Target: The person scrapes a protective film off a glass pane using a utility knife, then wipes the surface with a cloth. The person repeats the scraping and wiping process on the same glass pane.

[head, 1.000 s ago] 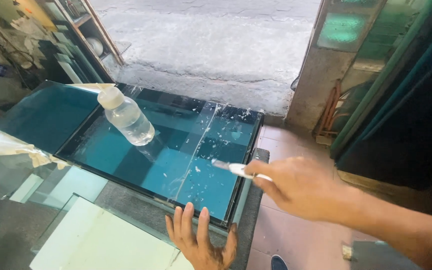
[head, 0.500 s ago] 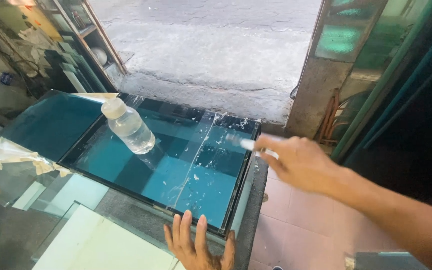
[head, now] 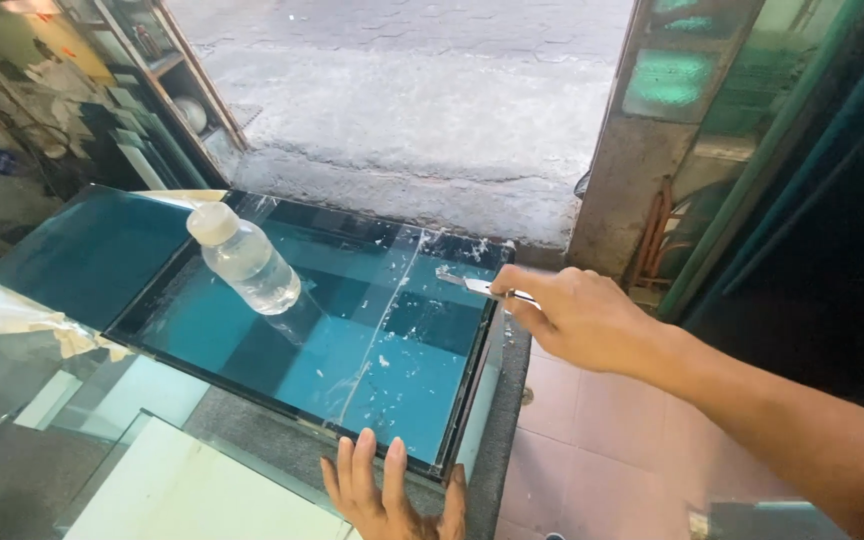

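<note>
right hand grips a small metal scraper at the far right of the glass pane. left hand, fingers spread, braces the near edge. keep blade shallow, strokes steady.

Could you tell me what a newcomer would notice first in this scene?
Most striking is the teal glass pane in the centre, streaked with white flecks, with a clear plastic bottle standing on its far left part. The right hand holds a small metal blade to the pane's far right corner. The left hand lies flat at the near edge.
</note>
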